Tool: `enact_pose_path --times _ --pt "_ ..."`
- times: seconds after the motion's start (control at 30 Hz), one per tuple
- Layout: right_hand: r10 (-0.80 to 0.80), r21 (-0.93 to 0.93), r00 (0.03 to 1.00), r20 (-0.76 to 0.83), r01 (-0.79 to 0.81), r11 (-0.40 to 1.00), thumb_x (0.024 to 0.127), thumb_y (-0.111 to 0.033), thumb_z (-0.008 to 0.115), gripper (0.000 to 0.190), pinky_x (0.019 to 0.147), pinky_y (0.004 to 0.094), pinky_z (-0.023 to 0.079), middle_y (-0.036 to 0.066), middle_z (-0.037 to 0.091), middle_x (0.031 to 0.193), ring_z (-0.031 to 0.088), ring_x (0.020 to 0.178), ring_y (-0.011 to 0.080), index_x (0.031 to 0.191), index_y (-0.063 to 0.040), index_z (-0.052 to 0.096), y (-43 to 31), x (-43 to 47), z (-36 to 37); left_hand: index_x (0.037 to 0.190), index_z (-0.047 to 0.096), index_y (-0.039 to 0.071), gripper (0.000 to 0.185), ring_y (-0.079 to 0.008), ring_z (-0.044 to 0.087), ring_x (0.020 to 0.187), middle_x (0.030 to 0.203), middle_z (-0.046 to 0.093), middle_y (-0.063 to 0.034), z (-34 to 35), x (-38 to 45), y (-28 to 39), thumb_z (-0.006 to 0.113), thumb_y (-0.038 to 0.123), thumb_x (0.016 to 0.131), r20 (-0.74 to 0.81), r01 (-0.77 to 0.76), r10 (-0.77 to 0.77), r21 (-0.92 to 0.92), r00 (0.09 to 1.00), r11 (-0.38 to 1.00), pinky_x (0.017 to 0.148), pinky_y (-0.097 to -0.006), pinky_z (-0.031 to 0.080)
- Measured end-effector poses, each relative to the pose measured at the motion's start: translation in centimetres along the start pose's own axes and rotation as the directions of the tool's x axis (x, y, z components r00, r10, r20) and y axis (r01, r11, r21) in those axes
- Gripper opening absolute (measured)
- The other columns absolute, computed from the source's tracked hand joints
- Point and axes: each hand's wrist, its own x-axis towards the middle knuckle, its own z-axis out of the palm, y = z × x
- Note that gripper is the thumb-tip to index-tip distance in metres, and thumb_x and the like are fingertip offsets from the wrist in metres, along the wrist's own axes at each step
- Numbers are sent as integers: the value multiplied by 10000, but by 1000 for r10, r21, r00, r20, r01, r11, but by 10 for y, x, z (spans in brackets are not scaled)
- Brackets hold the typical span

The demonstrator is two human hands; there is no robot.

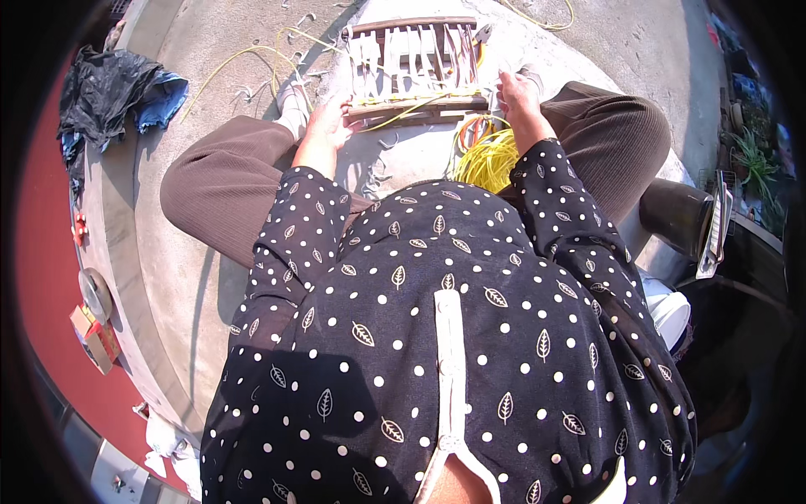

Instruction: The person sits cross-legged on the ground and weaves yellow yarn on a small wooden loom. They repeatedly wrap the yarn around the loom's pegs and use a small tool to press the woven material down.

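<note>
In front of me, between my legs, lies a small wooden frame (412,24) strung with several pale strips (428,60). Thin yellow cord (419,107) runs along its near wooden rail (434,104) and crosses it slantwise. My left hand (327,129) grips the left end of that rail, thumb on the near side. Just beyond the frame's right end is my right hand (521,101), its fingers curled together; glare hides whether anything is pinched in them. A large bundle of yellow cord (485,160) lies below the right wrist, with an orange loop (469,132) beside it.
Pliers (483,36) with orange-yellow handles rest at the frame's far right corner. Loose yellow cord (233,53) and strip scraps (242,93) lie on the concrete floor. A black plastic bag (107,88) is at left, a dark cylindrical container (674,217) and white bucket (670,315) at right.
</note>
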Motion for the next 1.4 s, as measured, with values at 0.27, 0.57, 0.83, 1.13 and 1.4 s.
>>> enact_pose_path --times 0.27,0.57,0.83,1.13,1.4 --pt "-650 295 730 -210 681 670 870 -204 656 278 752 270 517 86 665 911 646 834 156 1052 3 617 -157 -120 -97 1045 565 43 364 -280 555 985 1026 580 -132 -2 -13 -1 549 378 903 -86 42 -52 -115 995 992 858 -445 431" --pt "-840 -648 304 -450 536 541 810 -240 691 254 783 262 489 80 705 871 652 821 145 987 -57 693 -137 -150 -175 1206 474 -48 685 -324 513 1016 1131 537 -187 14 -29 20 389 568 918 -85 -38 17 -249 996 968 831 -422 416" --pt "-770 -589 434 -468 496 638 813 -263 673 233 762 270 484 58 705 825 641 790 131 940 -72 714 -127 -154 -173 1210 420 -63 695 -313 506 977 1122 510 -200 -5 -14 23 371 559 904 -304 -223 92 -431 948 874 846 -420 413" --pt "-777 -624 440 -450 467 626 829 -237 662 211 725 260 483 49 695 790 621 754 112 918 -54 716 -136 -159 -163 1379 243 -61 830 -384 396 1226 1350 374 -248 -18 -14 12 403 573 868 -431 -187 -9 -410 902 892 1045 -460 299" --pt "-798 -616 433 -419 509 600 830 -221 670 194 720 251 465 26 679 763 592 738 95 916 -53 715 -142 -151 -161 1260 405 -56 834 -327 519 1000 1186 484 -192 -25 -5 9 420 655 825 -421 -236 64 -372 905 898 897 -463 409"
